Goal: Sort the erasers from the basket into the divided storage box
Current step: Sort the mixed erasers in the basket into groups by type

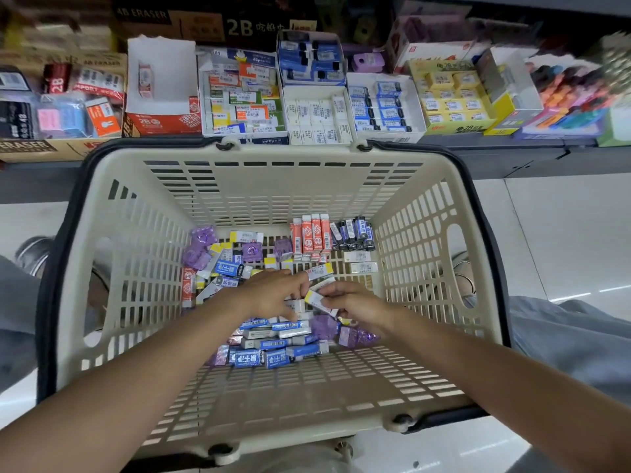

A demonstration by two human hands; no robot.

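Observation:
A cream plastic basket (273, 186) with a black handle sits in front of me, its floor covered with several loose erasers: blue ones (252, 358), purple ones (199, 249), a red-orange row (310, 235) and dark blue ones (355, 232). Both my hands reach into the middle of the pile. My left hand (273, 293) pinches white erasers with yellow ends (319, 270). My right hand (355, 303) pinches another white and yellow eraser (316, 298) close beside it. Behind the basket, the divided storage box (415, 107) holds white and blue erasers in separate sections.
A shelf behind the basket carries several open eraser boxes: a red 2B box (160, 121), a mixed box (244, 97), a yellow box (454, 97) and colourful items at the right (563, 93). My knees and shoes flank the basket on a pale tiled floor.

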